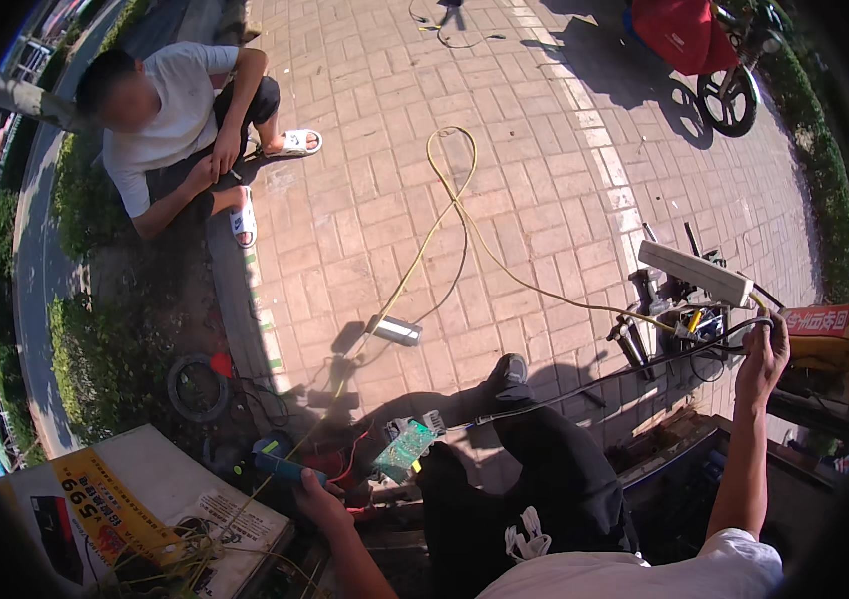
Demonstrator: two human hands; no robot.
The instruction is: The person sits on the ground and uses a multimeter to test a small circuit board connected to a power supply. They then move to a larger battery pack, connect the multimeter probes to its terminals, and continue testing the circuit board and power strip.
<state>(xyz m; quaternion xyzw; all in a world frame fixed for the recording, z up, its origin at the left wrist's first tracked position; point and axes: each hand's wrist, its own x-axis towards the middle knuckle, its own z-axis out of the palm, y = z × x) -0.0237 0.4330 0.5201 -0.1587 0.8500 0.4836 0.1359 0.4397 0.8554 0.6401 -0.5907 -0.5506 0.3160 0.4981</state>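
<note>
My left hand [323,505] is closed around the end of a blue-green cylindrical tool [288,469], low on the left beside a yellow cable. My right hand [765,348], at the far right, grips a dark cable [611,374]; a white power strip [694,273] hangs just above the fingers. Between my hands lies a green circuit board [405,449] with metal heat sinks, near my knees. The dark cable runs from near the board to my right hand. A long yellow cable [514,277] loops over the brick pavement.
A person [170,127] in a white shirt and slides sits on the kerb at upper left. A grey box-shaped device [396,330] lies on the bricks. Tools stand in an open holder [701,326] at right. A printed carton [147,494] bears tangled cable. A wheeled vehicle [727,97] stands at upper right.
</note>
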